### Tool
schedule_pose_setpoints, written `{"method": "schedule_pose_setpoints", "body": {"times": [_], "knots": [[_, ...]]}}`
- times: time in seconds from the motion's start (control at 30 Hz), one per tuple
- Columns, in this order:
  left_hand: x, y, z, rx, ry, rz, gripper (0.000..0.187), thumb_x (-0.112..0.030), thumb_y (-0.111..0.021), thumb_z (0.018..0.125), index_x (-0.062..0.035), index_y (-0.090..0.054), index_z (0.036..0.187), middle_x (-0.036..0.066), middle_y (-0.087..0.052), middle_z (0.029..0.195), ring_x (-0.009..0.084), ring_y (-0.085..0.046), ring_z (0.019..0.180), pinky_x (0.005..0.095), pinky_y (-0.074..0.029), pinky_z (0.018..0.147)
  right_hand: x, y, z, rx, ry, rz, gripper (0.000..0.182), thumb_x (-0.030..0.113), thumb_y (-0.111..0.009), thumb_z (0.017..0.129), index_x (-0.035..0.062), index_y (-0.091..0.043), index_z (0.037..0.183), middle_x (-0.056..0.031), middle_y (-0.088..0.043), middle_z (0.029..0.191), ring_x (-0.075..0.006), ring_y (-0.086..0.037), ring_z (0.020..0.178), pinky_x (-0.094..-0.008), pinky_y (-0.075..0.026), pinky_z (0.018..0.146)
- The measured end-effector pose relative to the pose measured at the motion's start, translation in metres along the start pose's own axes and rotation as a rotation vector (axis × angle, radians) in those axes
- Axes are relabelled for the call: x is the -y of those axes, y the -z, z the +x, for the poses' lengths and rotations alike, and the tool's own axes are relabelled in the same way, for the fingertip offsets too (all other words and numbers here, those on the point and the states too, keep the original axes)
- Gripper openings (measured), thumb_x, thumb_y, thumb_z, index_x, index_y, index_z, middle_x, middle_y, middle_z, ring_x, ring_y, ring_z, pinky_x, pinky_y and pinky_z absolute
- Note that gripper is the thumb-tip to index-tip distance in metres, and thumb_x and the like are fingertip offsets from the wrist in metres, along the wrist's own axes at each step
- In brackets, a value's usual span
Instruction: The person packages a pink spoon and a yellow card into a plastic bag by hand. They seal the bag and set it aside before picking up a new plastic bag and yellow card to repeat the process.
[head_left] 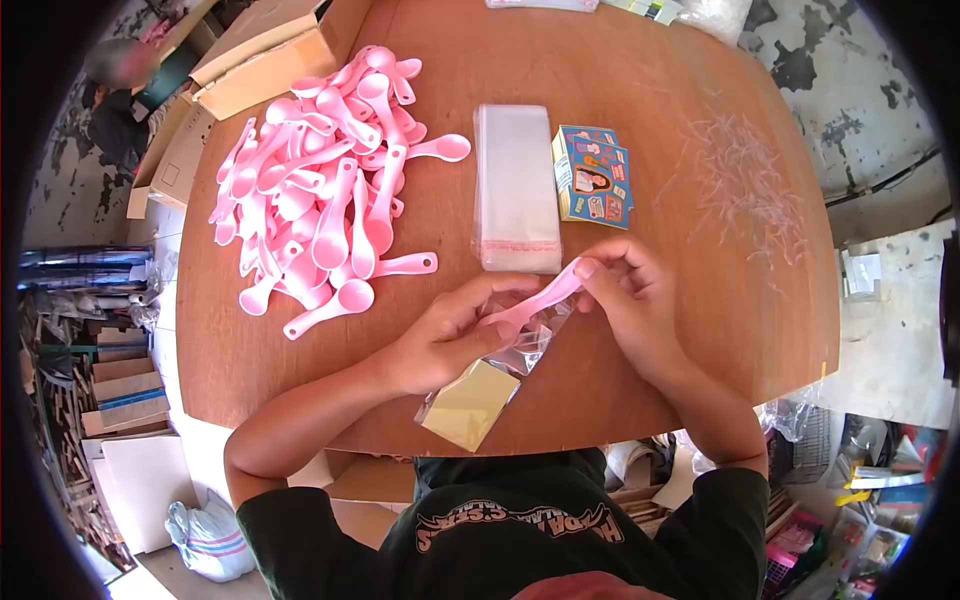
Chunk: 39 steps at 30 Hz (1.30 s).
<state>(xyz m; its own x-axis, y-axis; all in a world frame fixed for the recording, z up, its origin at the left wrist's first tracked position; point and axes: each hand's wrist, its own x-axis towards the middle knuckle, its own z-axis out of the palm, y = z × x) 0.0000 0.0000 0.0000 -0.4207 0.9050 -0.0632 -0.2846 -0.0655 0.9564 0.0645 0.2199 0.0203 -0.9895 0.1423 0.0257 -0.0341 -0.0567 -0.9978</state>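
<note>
On the brown table (720, 335), space to the left is bounded by a spoon pile (328, 240), and the far side by stacked clear sleeves (517, 190). A filled clear bag (468, 405) is seen near the table's near edge, beneath the pink spoon (548, 293). The spoon is pinched, slanting near-left to far-right: bowl end by the left hand (435, 345), handle tip by the right hand (635, 300); whether the bag is gripped cannot be told

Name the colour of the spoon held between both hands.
The spoon is pink, best seen in the head view.
</note>
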Motion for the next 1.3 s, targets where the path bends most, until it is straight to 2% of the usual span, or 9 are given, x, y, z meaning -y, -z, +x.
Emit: {"method": "schedule_pose_setpoints", "body": {"times": [0.1, 0.27, 0.7, 0.77, 0.9, 1.0, 1.1, 1.2, 1.3], "knots": [[0.002, 0.001, 0.000, -0.052, -0.024, 0.079, 0.050, -0.012, -0.050, 0.097, -0.0014, -0.028, 0.142, 0.015, -0.055, 0.124, 0.0217, -0.054, 0.116, 0.0351, -0.045, 0.094, 0.001, -0.001, -0.003, -0.071, 0.035, -0.046, 0.006, 0.003, -0.064, 0.089, -0.0005, -0.061, 0.092, -0.0067, -0.066, 0.083, -0.0079, -0.062, 0.073, -0.0197, -0.049, 0.060], [-0.001, 0.000, -0.001, -0.013, -0.031, -0.011, 0.050, -0.009, -0.047, 0.097, -0.0017, -0.027, 0.143, 0.018, -0.054, 0.127, 0.0228, -0.057, 0.113, 0.0358, -0.046, 0.094, -0.004, -0.003, -0.006, -0.121, 0.273, -0.087, 0.011, -0.002, -0.067, 0.085, -0.0008, -0.062, 0.094, -0.0066, -0.066, 0.084, -0.0084, -0.062, 0.072, -0.0209, -0.049, 0.062], [0.009, 0.002, 0.007, -0.091, 0.010, -0.223, 0.047, -0.002, -0.032, 0.098, -0.0034, -0.025, 0.145, 0.019, -0.047, 0.135, 0.0308, -0.054, 0.119, 0.0417, -0.043, 0.101, 0.001, 0.005, -0.006, -0.110, 0.524, -0.461, 0.013, -0.003, -0.072, 0.078, -0.0024, -0.066, 0.090, -0.0094, -0.068, 0.087, -0.0105, -0.063, 0.074, -0.0217, -0.049, 0.063], [0.003, 0.000, 0.007, -0.042, -0.004, -0.344, 0.049, -0.006, -0.037, 0.099, -0.0031, -0.026, 0.146, 0.015, -0.051, 0.131, 0.0212, -0.052, 0.119, 0.0336, -0.041, 0.100, 0.002, 0.006, -0.003, -0.054, 0.583, -0.449, 0.013, -0.003, -0.072, 0.079, -0.0027, -0.066, 0.090, -0.0097, -0.068, 0.087, -0.0108, -0.064, 0.075, -0.0218, -0.049, 0.063], [0.002, 0.000, 0.006, 0.033, 0.023, -0.439, 0.052, -0.005, -0.037, 0.099, -0.0040, -0.022, 0.148, 0.016, -0.051, 0.131, 0.0226, -0.053, 0.119, 0.0347, -0.042, 0.100, 0.001, 0.003, -0.003, 0.002, 0.549, -0.408, 0.013, -0.003, -0.071, 0.080, -0.0026, -0.066, 0.091, -0.0095, -0.068, 0.085, -0.0111, -0.064, 0.075, -0.0222, -0.050, 0.064], [0.008, 0.003, 0.008, 0.077, -0.008, -0.382, 0.054, -0.008, -0.036, 0.100, -0.0051, -0.015, 0.149, 0.019, -0.046, 0.136, 0.0311, -0.050, 0.124, 0.0427, -0.040, 0.104, -0.003, 0.003, -0.002, 0.038, 0.486, -0.404, 0.012, -0.001, -0.069, 0.082, -0.0025, -0.065, 0.093, -0.0086, -0.068, 0.083, -0.0107, -0.064, 0.074, -0.0222, -0.050, 0.063], [0.009, 0.004, 0.010, 0.107, -0.057, -0.281, 0.056, -0.008, -0.039, 0.100, -0.0053, -0.013, 0.150, 0.019, -0.047, 0.136, 0.0315, -0.050, 0.123, 0.0419, -0.041, 0.103, -0.005, -0.002, -0.003, 0.066, 0.221, -0.217, 0.009, 0.001, -0.068, 0.085, -0.0026, -0.065, 0.092, -0.0070, -0.067, 0.082, -0.0100, -0.064, 0.073, -0.0222, -0.050, 0.062], [0.012, 0.004, 0.010, 0.086, -0.090, -0.264, 0.058, -0.008, -0.039, 0.100, -0.0051, -0.011, 0.150, 0.018, -0.049, 0.134, 0.0268, -0.053, 0.120, 0.0380, -0.042, 0.100, -0.004, -0.003, -0.001, 0.088, 0.163, -0.171, 0.007, 0.002, -0.068, 0.084, -0.0016, -0.066, 0.090, -0.0072, -0.067, 0.081, -0.0101, -0.063, 0.070, -0.0221, -0.049, 0.061], [0.004, 0.002, 0.006, 0.018, -0.035, -0.230, 0.060, -0.005, -0.039, 0.099, -0.0047, -0.008, 0.151, 0.012, -0.051, 0.131, 0.0142, -0.050, 0.114, 0.0271, -0.037, 0.099, 0.000, -0.001, 0.005, 0.229, 0.385, -0.393, 0.007, 0.003, -0.069, 0.082, 0.0000, -0.068, 0.089, -0.0085, -0.065, 0.085, -0.0118, -0.063, 0.070, -0.0225, -0.048, 0.060]]}}
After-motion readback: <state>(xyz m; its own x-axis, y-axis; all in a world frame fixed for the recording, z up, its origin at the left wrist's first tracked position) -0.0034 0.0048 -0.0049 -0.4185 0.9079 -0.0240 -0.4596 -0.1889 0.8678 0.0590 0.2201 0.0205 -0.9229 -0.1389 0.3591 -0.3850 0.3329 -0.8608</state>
